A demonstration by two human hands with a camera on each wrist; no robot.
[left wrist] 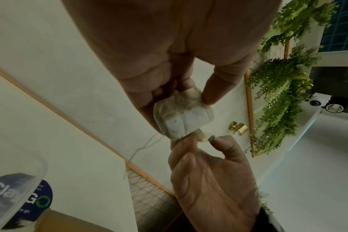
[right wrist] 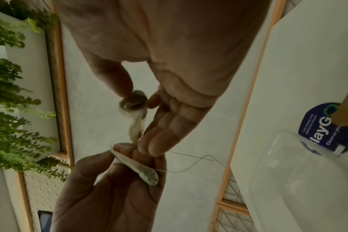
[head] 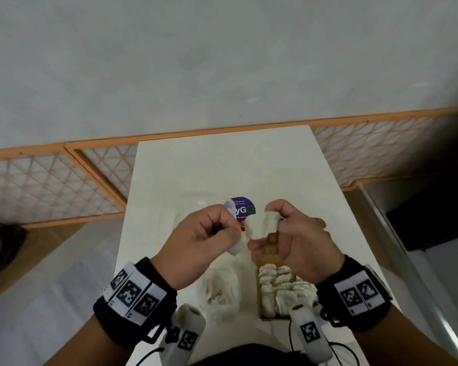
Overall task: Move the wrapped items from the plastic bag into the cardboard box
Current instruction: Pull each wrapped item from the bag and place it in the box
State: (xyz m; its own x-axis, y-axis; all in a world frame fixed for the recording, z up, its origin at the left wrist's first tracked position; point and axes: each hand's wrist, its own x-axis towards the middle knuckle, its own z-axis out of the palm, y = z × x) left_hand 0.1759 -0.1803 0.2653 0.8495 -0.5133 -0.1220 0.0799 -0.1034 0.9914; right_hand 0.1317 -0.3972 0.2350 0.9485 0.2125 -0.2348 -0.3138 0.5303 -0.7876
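Both hands are raised over the white table (head: 222,167). My left hand (head: 230,228) pinches a flat white wrapped item (head: 236,248), seen edge-on in the right wrist view (right wrist: 138,170). My right hand (head: 267,241) pinches another white wrapped item (head: 262,224) between thumb and forefinger (right wrist: 133,102). The two items touch; I cannot tell whether they are joined. Below, the clear plastic bag (head: 220,289) lies crumpled with a few items inside. To its right the cardboard box (head: 261,313) holds several wrapped items (head: 280,286) in rows.
A round purple sticker (head: 242,208) lies on the table beyond my hands. Wooden lattice panels (head: 50,180) line the wall behind. A dark block (head: 434,220) stands on the floor to the right. Hanging green plants (left wrist: 278,94) show in the wrist views.
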